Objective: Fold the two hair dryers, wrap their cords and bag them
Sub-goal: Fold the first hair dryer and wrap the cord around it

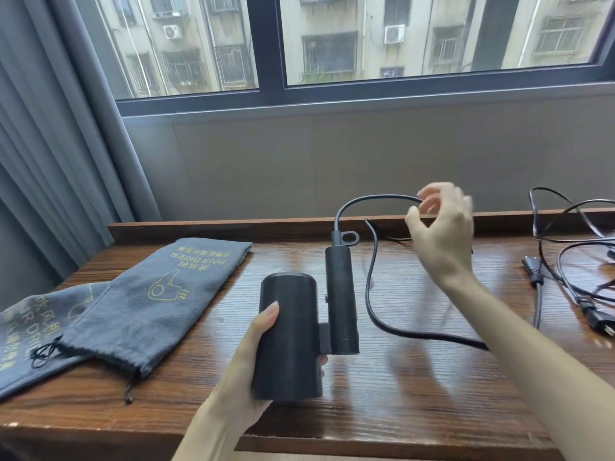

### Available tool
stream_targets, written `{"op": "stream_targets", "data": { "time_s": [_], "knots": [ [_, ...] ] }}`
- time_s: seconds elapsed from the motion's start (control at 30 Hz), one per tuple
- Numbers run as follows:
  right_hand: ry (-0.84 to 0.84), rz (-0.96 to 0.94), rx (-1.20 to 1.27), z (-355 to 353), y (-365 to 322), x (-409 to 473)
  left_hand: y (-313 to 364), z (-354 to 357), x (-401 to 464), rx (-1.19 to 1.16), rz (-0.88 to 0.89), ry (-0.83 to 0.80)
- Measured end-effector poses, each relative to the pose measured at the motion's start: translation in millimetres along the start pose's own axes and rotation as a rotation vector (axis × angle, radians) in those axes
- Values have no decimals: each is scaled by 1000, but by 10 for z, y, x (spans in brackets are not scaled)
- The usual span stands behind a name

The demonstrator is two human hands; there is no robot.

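Note:
My left hand [246, 354] grips the barrel of a black hair dryer [289, 334], held above the wooden table with its handle [341, 297] folded alongside the barrel. Its black cord [371, 271] arcs up from the handle's top to my right hand [439, 224], which pinches the cord between curled fingers, then loops down across the table under my right forearm. Two grey drawstring bags lie flat at the left: one [156, 301] printed "HAIR DRIER", the other [30, 324] partly beneath it. A second tangle of black cord [572, 247] with plugs lies at the far right.
The wooden table [399, 394] has a raised back ledge against the wall below a window. A grey curtain [50, 144] hangs at the left. The second dryer's body is out of view past the right edge.

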State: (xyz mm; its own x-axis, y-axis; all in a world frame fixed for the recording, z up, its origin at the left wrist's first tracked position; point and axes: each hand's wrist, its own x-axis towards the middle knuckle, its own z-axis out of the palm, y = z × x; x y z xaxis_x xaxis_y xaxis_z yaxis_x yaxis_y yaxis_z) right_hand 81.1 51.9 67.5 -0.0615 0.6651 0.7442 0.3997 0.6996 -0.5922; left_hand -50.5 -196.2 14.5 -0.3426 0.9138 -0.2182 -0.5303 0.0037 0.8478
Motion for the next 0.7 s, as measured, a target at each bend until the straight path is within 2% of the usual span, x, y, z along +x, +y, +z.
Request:
{"op": "stream_targets", "data": {
  "time_s": [0.07, 0.13, 0.23, 0.33, 0.5, 0.7],
  "knots": [
    [-89, -212, -319, 58, 230, 205, 26, -48, -17, 2, 0, -4],
    [-271, -230, -491, 131, 405, 356, 31, -88, -36, -5, -7, -12],
    [-562, -213, -573, 202, 397, 303, 46, -100, -49, -75, -8, -39],
    [-795, -207, -551, 248, 198, 11, 55, -55, -12, -160, 36, -75],
    [-984, -340, -482, 277, -83, -516, 138, 14, 130, -284, 155, -58],
    [-1207, -315, -263, 19, -437, -999, 250, 76, 321, -160, 208, 94]
  ]
}}
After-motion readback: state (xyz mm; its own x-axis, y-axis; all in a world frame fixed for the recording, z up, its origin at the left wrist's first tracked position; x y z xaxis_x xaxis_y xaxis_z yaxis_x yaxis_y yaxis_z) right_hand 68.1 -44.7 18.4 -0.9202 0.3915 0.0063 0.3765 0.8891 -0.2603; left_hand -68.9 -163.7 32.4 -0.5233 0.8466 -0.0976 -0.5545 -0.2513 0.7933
